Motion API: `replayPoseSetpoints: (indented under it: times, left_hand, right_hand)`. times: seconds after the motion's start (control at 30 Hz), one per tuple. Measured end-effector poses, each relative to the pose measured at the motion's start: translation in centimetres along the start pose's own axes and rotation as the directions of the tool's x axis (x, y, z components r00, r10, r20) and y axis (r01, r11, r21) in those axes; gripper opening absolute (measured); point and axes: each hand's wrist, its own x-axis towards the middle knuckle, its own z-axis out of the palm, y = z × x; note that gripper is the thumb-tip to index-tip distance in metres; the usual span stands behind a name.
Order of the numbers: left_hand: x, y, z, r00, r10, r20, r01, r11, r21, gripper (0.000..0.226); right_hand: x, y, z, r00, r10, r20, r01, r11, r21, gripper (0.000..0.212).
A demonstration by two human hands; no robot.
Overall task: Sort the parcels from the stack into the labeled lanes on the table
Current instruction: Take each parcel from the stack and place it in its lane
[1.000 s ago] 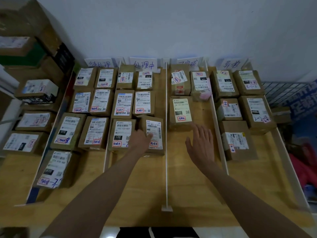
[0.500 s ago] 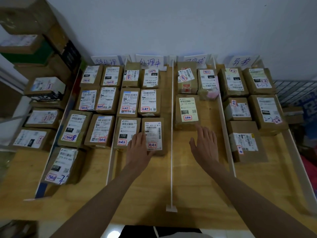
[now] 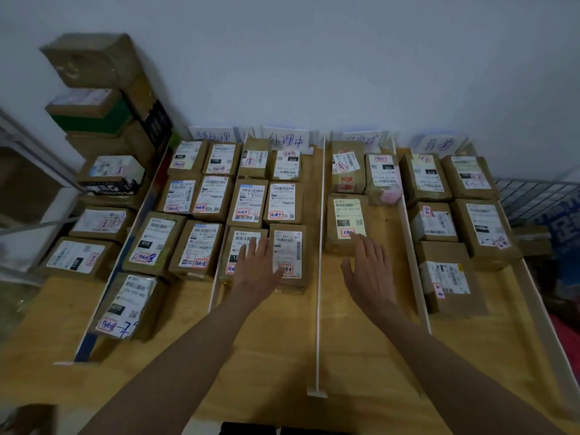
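Both hands flat, nothing gripped; parcels in lanes.
Left hand [image 3: 255, 266] presses near second-lane parcel [image 3: 287, 257], right hand [image 3: 368, 268] hovers open by third-lane parcel [image 3: 345, 222]. Risk: shoving skews rows into divider [image 3: 318, 277].

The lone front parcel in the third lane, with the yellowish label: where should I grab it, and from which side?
Take the yellowish-label parcel across its two long sides, coming from above and the near end. It lies flat with bare table on its right and a gap to the white divider on its left. The right hand is already nearby, open.
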Motion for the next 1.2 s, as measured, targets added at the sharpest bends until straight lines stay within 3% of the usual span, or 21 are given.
replayPoseSetpoints:
  times: [0.3,0.53,0.97,1.2]
  left_hand:
    - [-4.5,-7.8,-8.3,0.962,-0.093,-0.256,0.102,0.995,0.022,0.068]
    - [-10.1,-15.7,-10.9,0.899,-0.175,-0.401,0.194,0.981,0.008,0.066]
    - [-20.0,-34.7,-9.2,0.864,-0.218,-0.454,0.223,0.974,-0.044,0.061]
    - [-22.5,-41.9,-7.2,0.884,-0.205,-0.421,0.203,0.978,-0.049,0.057]
  right_hand:
    - [2.2,-8.5,-2.0,0.989,-0.15,-0.002,0.15,0.989,-0.02,0.048]
    - [1.2,-17.5,-2.8,0.97,-0.243,-0.021,0.243,0.97,-0.014,0.056]
    - [-6.7,-35.8,1.6,0.967,-0.255,0.025,0.255,0.967,-0.007,0.052]
    - [-10.0,-42.6,4.9,0.978,-0.193,0.077,0.195,0.98,-0.028,0.055]
